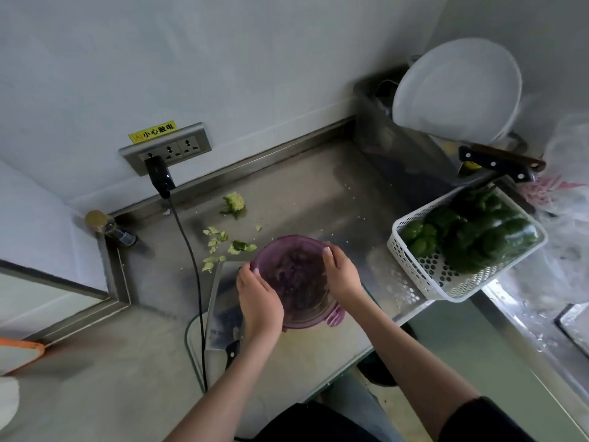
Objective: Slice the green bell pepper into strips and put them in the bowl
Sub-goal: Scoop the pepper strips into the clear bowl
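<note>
Hands cup a purple plastic bowl on the steel bench: left hand and right hand grip opposite rims. Likely light, rigid, slippery. Green peppers fill a white basket right of the bowl.

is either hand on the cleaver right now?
No: both the left hand and right hand grip the rim of the purple bowl, while the cleaver lies flat beside it on the board.

Head view, steeply down, close.
</note>
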Demonstrator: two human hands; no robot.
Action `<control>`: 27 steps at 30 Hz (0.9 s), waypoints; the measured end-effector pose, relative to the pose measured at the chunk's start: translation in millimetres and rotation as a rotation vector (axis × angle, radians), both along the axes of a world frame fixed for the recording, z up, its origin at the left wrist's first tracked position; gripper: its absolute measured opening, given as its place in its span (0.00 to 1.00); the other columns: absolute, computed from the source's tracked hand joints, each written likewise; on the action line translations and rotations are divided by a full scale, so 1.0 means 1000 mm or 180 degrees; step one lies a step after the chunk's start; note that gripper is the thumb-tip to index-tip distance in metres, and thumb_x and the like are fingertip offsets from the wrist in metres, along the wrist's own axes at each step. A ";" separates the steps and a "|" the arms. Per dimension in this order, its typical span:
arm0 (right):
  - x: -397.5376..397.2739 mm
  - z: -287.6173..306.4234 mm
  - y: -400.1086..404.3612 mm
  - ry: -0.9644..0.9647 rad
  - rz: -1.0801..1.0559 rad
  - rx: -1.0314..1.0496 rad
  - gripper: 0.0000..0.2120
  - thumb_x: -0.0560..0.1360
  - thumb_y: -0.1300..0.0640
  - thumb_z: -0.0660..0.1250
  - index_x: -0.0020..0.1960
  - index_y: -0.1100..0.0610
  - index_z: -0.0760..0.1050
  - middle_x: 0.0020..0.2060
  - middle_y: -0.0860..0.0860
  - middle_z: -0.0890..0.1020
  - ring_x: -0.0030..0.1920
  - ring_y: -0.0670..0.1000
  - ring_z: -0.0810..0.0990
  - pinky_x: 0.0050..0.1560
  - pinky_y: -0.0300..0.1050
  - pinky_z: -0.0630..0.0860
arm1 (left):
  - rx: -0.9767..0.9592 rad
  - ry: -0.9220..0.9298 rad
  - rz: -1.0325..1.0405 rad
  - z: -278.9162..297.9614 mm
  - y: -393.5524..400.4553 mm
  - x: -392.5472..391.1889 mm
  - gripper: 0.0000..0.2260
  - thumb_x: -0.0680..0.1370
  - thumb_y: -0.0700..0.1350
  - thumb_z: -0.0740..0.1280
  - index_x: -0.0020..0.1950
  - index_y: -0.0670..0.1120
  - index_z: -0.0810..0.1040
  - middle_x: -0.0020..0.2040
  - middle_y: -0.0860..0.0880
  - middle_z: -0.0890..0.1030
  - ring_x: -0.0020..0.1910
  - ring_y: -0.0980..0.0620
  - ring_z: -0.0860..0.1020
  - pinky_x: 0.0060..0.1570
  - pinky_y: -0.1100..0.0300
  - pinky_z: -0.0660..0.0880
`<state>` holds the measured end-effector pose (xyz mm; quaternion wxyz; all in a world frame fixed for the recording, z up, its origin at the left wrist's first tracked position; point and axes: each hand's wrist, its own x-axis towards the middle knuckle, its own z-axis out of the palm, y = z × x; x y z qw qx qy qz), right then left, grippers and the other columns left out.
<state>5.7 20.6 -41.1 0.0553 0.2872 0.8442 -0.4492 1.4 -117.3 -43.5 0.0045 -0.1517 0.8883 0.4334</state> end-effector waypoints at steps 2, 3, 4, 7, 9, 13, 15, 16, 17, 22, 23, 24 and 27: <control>-0.011 0.004 0.009 -0.0130 0.0162 0.0701 0.24 0.82 0.45 0.48 0.74 0.54 0.59 0.74 0.50 0.62 0.74 0.53 0.59 0.68 0.54 0.60 | 0.0207 -0.0224 0.0155 0.001 0.003 0.012 0.14 0.82 0.40 0.53 0.65 0.37 0.68 0.62 0.42 0.73 0.53 0.48 0.75 0.43 0.64 0.68; -0.008 0.008 0.010 -0.0002 -0.0074 0.0929 0.24 0.82 0.47 0.49 0.76 0.53 0.57 0.76 0.49 0.57 0.76 0.51 0.54 0.71 0.54 0.56 | 0.0157 -0.0199 0.0123 0.001 0.000 0.017 0.12 0.82 0.40 0.55 0.64 0.38 0.69 0.60 0.42 0.73 0.54 0.47 0.75 0.45 0.62 0.67; 0.000 0.012 0.004 0.0254 -0.0519 0.1014 0.24 0.82 0.49 0.50 0.76 0.54 0.57 0.77 0.49 0.56 0.76 0.50 0.52 0.72 0.54 0.54 | -0.0032 0.0012 -0.0035 0.001 -0.007 0.022 0.12 0.81 0.40 0.57 0.63 0.39 0.70 0.59 0.43 0.74 0.55 0.45 0.74 0.47 0.59 0.69; 0.046 0.014 -0.033 0.0451 -0.1576 0.0635 0.25 0.81 0.51 0.54 0.76 0.53 0.55 0.77 0.48 0.54 0.76 0.49 0.53 0.72 0.52 0.53 | -0.0767 0.0824 -0.0938 -0.002 -0.025 0.011 0.21 0.78 0.50 0.57 0.67 0.41 0.70 0.62 0.43 0.75 0.62 0.45 0.72 0.60 0.51 0.70; 0.066 0.006 -0.055 0.0242 -0.1518 0.0205 0.27 0.81 0.52 0.56 0.77 0.54 0.51 0.77 0.49 0.50 0.76 0.50 0.51 0.72 0.51 0.54 | -0.1107 0.0893 -0.1509 -0.006 -0.025 -0.007 0.26 0.78 0.56 0.53 0.72 0.44 0.66 0.69 0.44 0.72 0.69 0.44 0.67 0.67 0.48 0.65; 0.057 -0.001 -0.052 0.0454 -0.1488 -0.0142 0.26 0.82 0.58 0.52 0.77 0.60 0.48 0.77 0.54 0.52 0.75 0.51 0.53 0.71 0.42 0.55 | -0.1377 0.0562 -0.2137 -0.015 -0.007 -0.030 0.32 0.77 0.62 0.46 0.76 0.45 0.59 0.75 0.45 0.63 0.75 0.47 0.58 0.73 0.49 0.55; 0.055 0.000 -0.048 0.0276 -0.1442 -0.0030 0.24 0.83 0.56 0.49 0.77 0.58 0.49 0.76 0.54 0.57 0.75 0.53 0.57 0.74 0.50 0.54 | -0.1418 0.0529 -0.1994 -0.020 -0.005 -0.028 0.32 0.77 0.62 0.47 0.74 0.44 0.63 0.72 0.44 0.67 0.72 0.45 0.63 0.72 0.48 0.59; 0.054 0.000 -0.046 0.0153 -0.1391 0.0051 0.24 0.83 0.55 0.48 0.77 0.57 0.50 0.75 0.54 0.60 0.74 0.53 0.59 0.74 0.55 0.53 | -0.1446 0.0572 -0.1835 -0.020 -0.005 -0.025 0.31 0.77 0.61 0.48 0.73 0.44 0.65 0.70 0.44 0.70 0.70 0.44 0.66 0.70 0.47 0.62; 0.052 0.000 -0.044 0.0059 -0.1340 0.0124 0.23 0.83 0.54 0.47 0.77 0.57 0.52 0.74 0.53 0.62 0.74 0.54 0.61 0.74 0.58 0.52 | -0.1476 0.0619 -0.1674 -0.020 -0.004 -0.022 0.29 0.78 0.60 0.50 0.72 0.44 0.68 0.68 0.44 0.73 0.68 0.43 0.69 0.68 0.46 0.63; 0.033 0.000 -0.027 0.0078 -0.1335 0.0021 0.22 0.82 0.57 0.50 0.75 0.59 0.59 0.70 0.57 0.69 0.70 0.57 0.66 0.72 0.51 0.60 | -0.1422 0.0546 -0.1103 -0.018 0.003 -0.006 0.28 0.78 0.59 0.51 0.70 0.43 0.68 0.66 0.44 0.74 0.65 0.43 0.72 0.67 0.46 0.64; 0.033 0.001 -0.025 0.0090 -0.1346 -0.0067 0.21 0.82 0.57 0.50 0.75 0.59 0.60 0.70 0.57 0.70 0.70 0.57 0.66 0.70 0.49 0.62 | -0.1419 0.0513 -0.1050 -0.018 0.004 -0.004 0.27 0.78 0.59 0.51 0.71 0.43 0.68 0.67 0.44 0.73 0.65 0.43 0.71 0.67 0.46 0.64; 0.033 0.002 -0.023 0.0102 -0.1366 -0.0187 0.21 0.82 0.57 0.51 0.74 0.58 0.61 0.69 0.56 0.70 0.70 0.57 0.67 0.69 0.47 0.62 | -0.1415 0.0478 -0.1010 -0.019 0.004 -0.004 0.27 0.79 0.59 0.50 0.71 0.43 0.67 0.67 0.44 0.73 0.66 0.43 0.71 0.68 0.45 0.63; 0.033 0.004 -0.016 0.0071 -0.1248 -0.0470 0.21 0.82 0.54 0.51 0.75 0.55 0.60 0.70 0.54 0.69 0.70 0.55 0.67 0.70 0.48 0.62 | -0.1328 0.0349 -0.0951 -0.018 0.005 0.000 0.28 0.79 0.59 0.48 0.73 0.45 0.65 0.69 0.44 0.71 0.67 0.43 0.69 0.69 0.44 0.61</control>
